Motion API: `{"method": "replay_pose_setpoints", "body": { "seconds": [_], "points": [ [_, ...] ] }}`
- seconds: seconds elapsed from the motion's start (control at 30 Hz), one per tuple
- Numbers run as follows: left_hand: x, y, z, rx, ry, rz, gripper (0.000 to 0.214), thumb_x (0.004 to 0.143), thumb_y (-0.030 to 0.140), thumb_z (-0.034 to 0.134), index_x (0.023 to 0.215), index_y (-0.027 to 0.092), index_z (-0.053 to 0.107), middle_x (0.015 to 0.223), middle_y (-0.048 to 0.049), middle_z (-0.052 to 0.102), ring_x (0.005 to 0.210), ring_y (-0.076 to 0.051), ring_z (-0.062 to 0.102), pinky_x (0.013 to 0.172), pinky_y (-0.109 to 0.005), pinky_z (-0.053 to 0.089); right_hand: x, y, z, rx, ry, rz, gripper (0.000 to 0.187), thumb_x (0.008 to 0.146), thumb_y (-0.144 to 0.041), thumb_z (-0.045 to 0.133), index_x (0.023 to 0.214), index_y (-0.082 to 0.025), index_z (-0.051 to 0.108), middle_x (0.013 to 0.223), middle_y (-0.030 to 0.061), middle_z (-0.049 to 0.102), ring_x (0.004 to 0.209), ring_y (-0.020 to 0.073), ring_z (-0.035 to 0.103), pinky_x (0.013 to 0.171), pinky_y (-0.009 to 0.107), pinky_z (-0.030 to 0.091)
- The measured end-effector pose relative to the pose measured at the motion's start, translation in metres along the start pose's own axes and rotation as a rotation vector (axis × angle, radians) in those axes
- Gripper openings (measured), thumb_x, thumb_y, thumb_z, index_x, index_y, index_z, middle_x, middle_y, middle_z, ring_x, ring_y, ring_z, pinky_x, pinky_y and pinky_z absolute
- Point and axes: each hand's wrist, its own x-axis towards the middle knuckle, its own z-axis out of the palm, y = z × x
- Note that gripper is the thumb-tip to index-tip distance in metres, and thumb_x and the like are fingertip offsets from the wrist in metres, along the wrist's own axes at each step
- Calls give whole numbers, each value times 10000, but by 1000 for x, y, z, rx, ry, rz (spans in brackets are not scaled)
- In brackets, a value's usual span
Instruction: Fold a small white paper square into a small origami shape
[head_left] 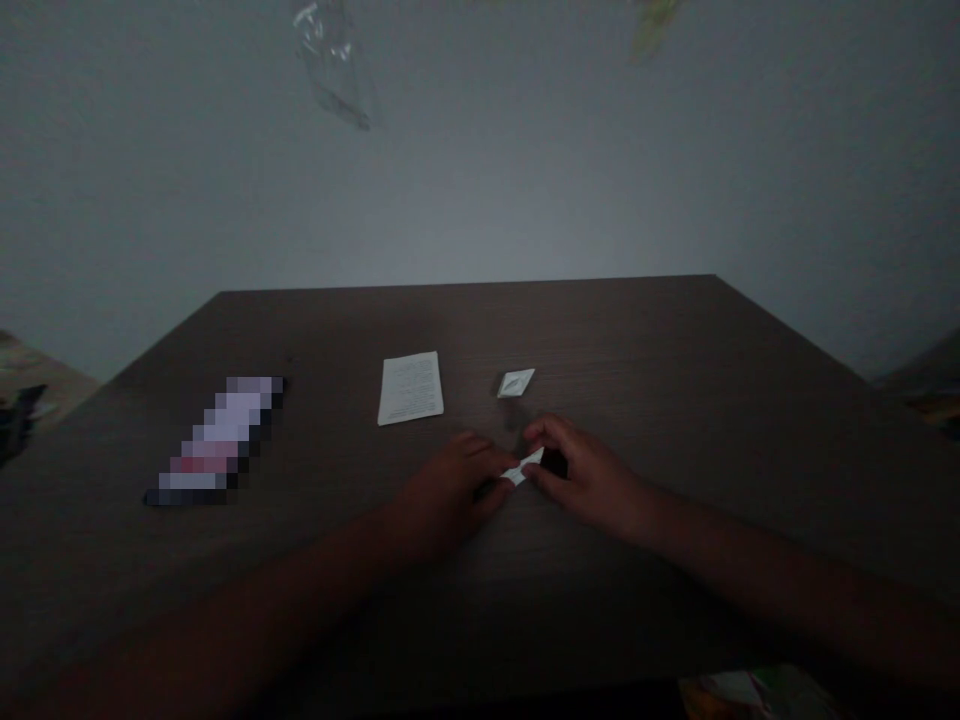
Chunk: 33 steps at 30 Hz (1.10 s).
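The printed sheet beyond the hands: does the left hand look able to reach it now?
Probably yes. The printed sheet lies flat on the table just beyond the left hand, nothing between them. That hand now pinches a small white piece together with the right hand.

Head view, forward and down — near, over dark table point(675, 350)
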Motion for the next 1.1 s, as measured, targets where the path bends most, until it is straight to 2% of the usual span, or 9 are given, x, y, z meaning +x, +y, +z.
{"method": "replay_pose_setpoints", "body": {
  "seconds": [0.1, 0.23, 0.33, 0.4, 0.53, 0.77, 0.87, 1.0, 1.1],
  "points": [
    [1, 6, -2, 80, -38, -18, 183, 1103, 142, 708, 1230, 221, 814, 1181, -60, 833, 1165, -274, 753, 1086, -409, 610, 1, 3, 3, -136, 49, -79, 347, 1021, -205, 809, 1340, -267, 686, 1257, 114, 792, 1200, 331, 762, 1066, 511, 627],
    [0, 15, -7, 130, -60, -23, 141, 1122, 163, 698, 1124, 209, 832, 1142, -65, 812, 1141, -277, 738, 1078, -415, 596, 2, 4, 0, -275, 103, -171, 263, 1021, -195, 842, 1239, -256, 708, 1247, 125, 784, 1233, 353, 731, 1061, 517, 615],
    [-1, 19, -10, 135, -73, -25, 123, 1108, 161, 738, 1129, 214, 848, 1199, -64, 799, 1195, -276, 724, 1107, -403, 580, 4, 6, -4, -315, 32, -251, 125, 1059, -151, 808, 1096, -247, 737, 1101, 82, 775, 1107, 307, 730, 1020, 478, 590],
    [-2, 19, -9, 145, -67, -31, 69, 1085, 186, 799, 1133, 213, 840, 1253, -72, 792, 1241, -283, 716, 1109, -398, 578, 5, 8, -5, -318, -43, -294, 125, 1085, -128, 786, 1031, -238, 759, 1001, 47, 752, 1002, 263, 716, 985, 444, 568],
    [-3, 14, -4, 183, -50, -30, 67, 1106, 269, 842, 1152, 228, 818, 1317, -76, 795, 1275, -300, 719, 1138, -453, 576, 8, 11, -7, -310, -93, -342, 109, 1091, -124, 815, 1098, -233, 823, 1056, 46, 783, 1017, 241, 716, 984, 416, 542],
    [-1, 16, 1, 283, -80, -92, 323, 1036, 367, 935, 1302, 259, 786, 1418, -90, 803, 1337, -370, 743, 1142, -564, 606, 9, 9, -10, -290, -144, -298, 111, 1101, -171, 847, 1165, -255, 881, 1081, 51, 805, 1038, 247, 740, 1031, 452, 537],
    [-1, 19, 0, 315, -78, -102, 355, 1030, 355, 918, 1335, 253, 769, 1445, -95, 806, 1348, -376, 747, 1144, -573, 601, 8, 5, -13, -294, -160, -252, 100, 1064, -233, 911, 1157, -254, 883, 1112, 60, 807, 1077, 270, 737, 1060, 477, 540],
    [-1, 20, 0, 332, -81, -105, 364, 1036, 378, 894, 1350, 257, 757, 1472, -97, 804, 1390, -379, 740, 1146, -558, 592, 7, 1, -16, -319, -189, -210, 247, 978, -283, 992, 1195, -247, 878, 1172, 81, 808, 1145, 308, 727, 1078, 495, 543],
    [-1, 21, -1, 328, -107, -127, 368, 1034, 388, 887, 1353, 252, 763, 1466, -101, 805, 1389, -390, 741, 1155, -585, 587, 6, -1, -16, -325, -208, -197, 281, 961, -290, 992, 1210, -240, 870, 1194, 87, 809, 1182, 322, 725, 1095, 504, 546]
  ]
}}
